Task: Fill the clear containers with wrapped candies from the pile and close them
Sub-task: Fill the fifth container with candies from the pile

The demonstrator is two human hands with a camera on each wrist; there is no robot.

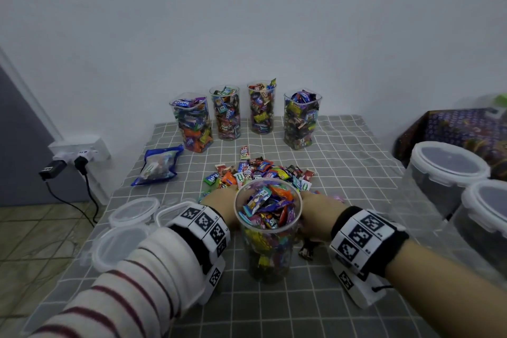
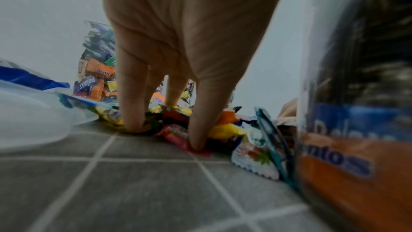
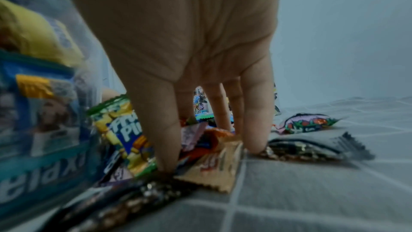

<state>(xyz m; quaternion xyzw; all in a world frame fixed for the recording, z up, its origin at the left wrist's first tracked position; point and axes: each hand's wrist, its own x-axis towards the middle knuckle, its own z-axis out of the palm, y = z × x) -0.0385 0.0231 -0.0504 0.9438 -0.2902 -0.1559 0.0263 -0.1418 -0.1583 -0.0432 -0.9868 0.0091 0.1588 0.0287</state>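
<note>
A: Starting with the head view. Both hands are down in the candy pile [image 1: 258,173]: left hand [image 1: 219,204] and right hand [image 1: 319,207] flank a tall clear container [image 1: 267,228] standing between the wrists. It looks nearly full of wrappers and has no lid on.

B: Progress?

A: Beyond the fingertips, four containers [image 1: 248,115] stand packed and also unlidded. Three lids [image 1: 134,211] lie outboard of the left wrist. By my reckoning filling is well on; all the closing remains, and loose candy is still on the checked cloth [image 1: 343,167].

B: Left wrist view?

A: Left-hand fingers [image 2: 131,105] are straight and spread, tips pressed down into glossy, crumpled wrappers [image 2: 225,130]. Nothing pinched. The container wall [image 2: 356,130] is just beside the hand, blurred.

B: Right wrist view?

A: Same posture. Right-hand fingers [image 3: 163,130] are splayed, tips planted among a yellow Fruit Plus sachet [image 3: 125,133] and a tan wrapper [image 3: 214,168]. Nothing is curled round or lifted.
</note>
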